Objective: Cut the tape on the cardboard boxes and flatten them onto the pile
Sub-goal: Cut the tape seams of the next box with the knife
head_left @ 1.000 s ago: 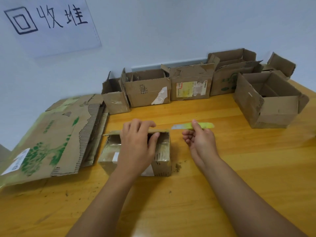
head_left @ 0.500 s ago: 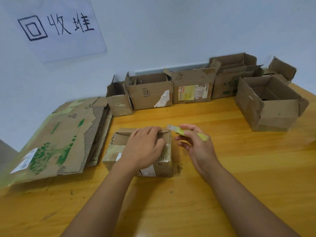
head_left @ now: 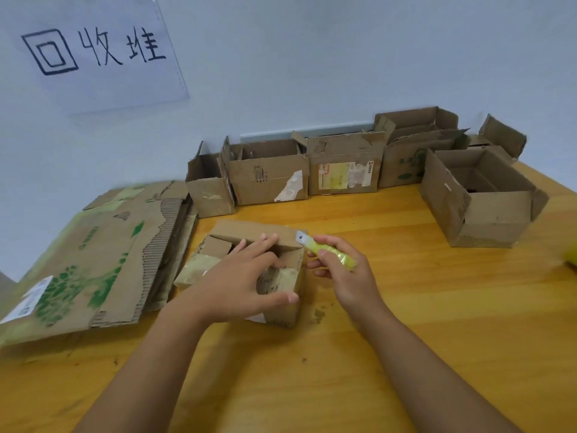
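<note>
On the far left a pile of flat cardboard (head_left: 93, 264) lies on the wooden desk (head_left: 406, 339). It has green prints and a white label. Above it a white sign (head_left: 96, 54) with black writing hangs on the wall.

Just right of the pile sits a small box (head_left: 281, 295), in the middle of the desk and close to the person. Its top is open and one flap leans back. The left hand (head_left: 240, 282) is holding this box: the fingers reach over the top edge into the opening and the thumb presses the front side.

Right beside the box, the right hand (head_left: 346, 273) is clenched around a yellow knife (head_left: 327, 250). The small grey blade points up and left, at the top right corner of the box.

Behind, a row of open boxes (head_left: 268, 173) stands along the wall. On the right, one bigger open box (head_left: 480, 198) stands by itself.
</note>
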The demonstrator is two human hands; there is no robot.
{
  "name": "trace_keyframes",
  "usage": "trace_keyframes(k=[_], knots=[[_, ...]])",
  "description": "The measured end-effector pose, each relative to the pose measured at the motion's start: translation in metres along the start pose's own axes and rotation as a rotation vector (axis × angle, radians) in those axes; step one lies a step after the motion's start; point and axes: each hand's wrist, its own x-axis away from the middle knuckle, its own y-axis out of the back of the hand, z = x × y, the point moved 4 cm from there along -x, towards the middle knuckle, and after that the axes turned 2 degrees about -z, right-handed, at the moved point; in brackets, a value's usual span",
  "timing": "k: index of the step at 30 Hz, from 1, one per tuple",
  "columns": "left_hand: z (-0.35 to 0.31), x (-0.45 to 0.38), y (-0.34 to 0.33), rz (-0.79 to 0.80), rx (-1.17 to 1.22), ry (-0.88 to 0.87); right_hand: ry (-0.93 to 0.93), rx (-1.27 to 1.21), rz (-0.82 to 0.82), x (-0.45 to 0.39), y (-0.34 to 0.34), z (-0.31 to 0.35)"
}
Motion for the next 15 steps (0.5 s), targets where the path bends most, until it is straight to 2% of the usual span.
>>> trace_keyframes(k=[3,6,8,10,15], knots=[[-0.0011,0.0004,0.002,-0.076,0.054,0.026,-0.018,-0.099,0.007,-0.0012,0.0045,0.0003],[-0.0059,-0.0044,-0.0003,-0.215,-0.027,0.056,-0.028,-0.155,0.026,-0.0027,0.0088,0.0014],[-0.0077,-0.0073,-0.0018,-0.248,-0.056,0.062,-0.049,-0.153,0.038,-0.0035,0.0082,-0.0005],[-0.0068,-0.0087,-0.0026,-0.239,-0.059,0.052,-0.072,-0.15,0.047,-0.004,0.007,-0.0029],[-0.0013,-0.0071,-0.0008,-0.062,0.041,0.047,-0.088,-0.188,0.074,-0.0053,0.008,-0.0045]])
